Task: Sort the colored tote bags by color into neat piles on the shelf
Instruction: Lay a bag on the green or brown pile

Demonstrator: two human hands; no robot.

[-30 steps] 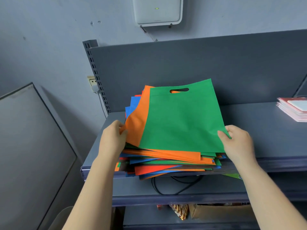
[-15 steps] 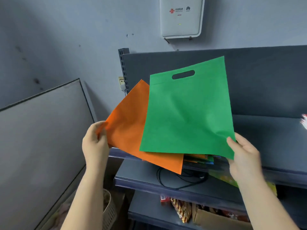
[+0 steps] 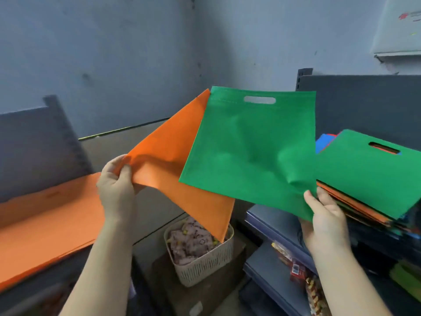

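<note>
1. Left of the mixed stack (image 3: pixel 373 197) on the grey shelf (image 3: pixel 271 221), two tote bags are held up in the air, one in each hand.
2. One green bag (image 3: pixel 248 151) is pinched at its lower right corner by the right hand (image 3: pixel 325 215), thumb on the front face and fingers curled behind. Its handle slot is at the top edge, so the bag points up and hangs nearly square to the camera.
3. One orange bag (image 3: pixel 182 169) is gripped at a corner by the left hand (image 3: pixel 117 185), fingers and thumb clamped on the cloth. It hangs as a diamond, long axis running from the upper tip behind the green bag down to a lower tip over the basket (image 3: pixel 200 252).
4. The green bag overlaps the front of the orange bag.
5. The mixed stack is topped by one more green bag, slot toward the back panel; orange, blue and red edges show beneath, too many to count.
6. Far left of the stack lies an orange pile (image 3: pixel 45 224), blurred, its count unclear.
</note>
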